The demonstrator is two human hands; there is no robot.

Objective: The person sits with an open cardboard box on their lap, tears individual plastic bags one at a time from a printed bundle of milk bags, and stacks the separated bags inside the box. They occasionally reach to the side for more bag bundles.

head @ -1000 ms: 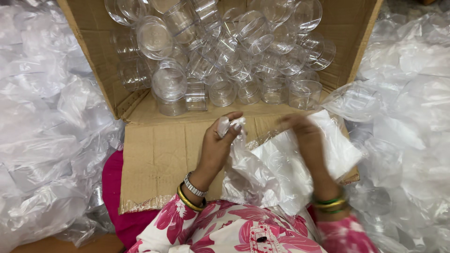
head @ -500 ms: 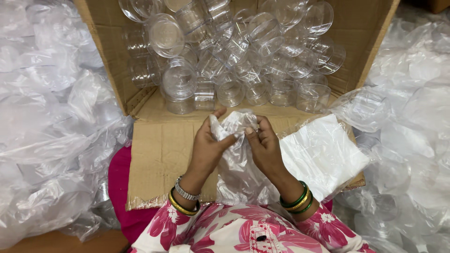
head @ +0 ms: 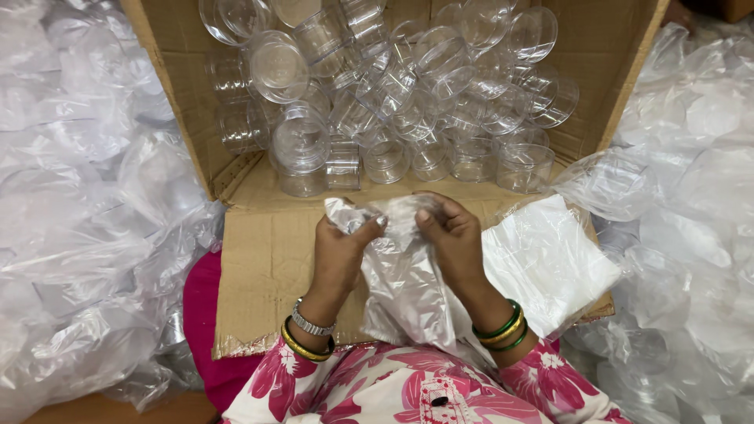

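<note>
While both hands meet above a flattened cardboard flap [head: 267, 267], a person pinches the crumpled mouth of a clear plastic bag [head: 404, 275] at chest height over the lap. The left hand [head: 339, 251] grips the bag's upper-left edge between thumb and fingers; the right hand [head: 452, 235] closes on the opposite edge just beside it, thumb pressed onto the film. Neither hand is free. The bag hangs down from the two grips toward the floral-print sleeves [head: 377, 392], its long axis running from the fingers back toward the body, with both hands about equally near its top edge. Whether the mouth is already parted cannot be made out through the wrinkled film. Just to the right of the right hand lies a stack of flat bags [head: 550, 263], touching the held bag's side. Beyond the hands, an open cardboard box [head: 181, 133] lying on its side is heaped with clear round plastic containers [head: 393, 86], the nearest of them a short reach ahead of the fingertips. Loose plastic wrapping [head: 78, 235] is piled on either side.
</note>
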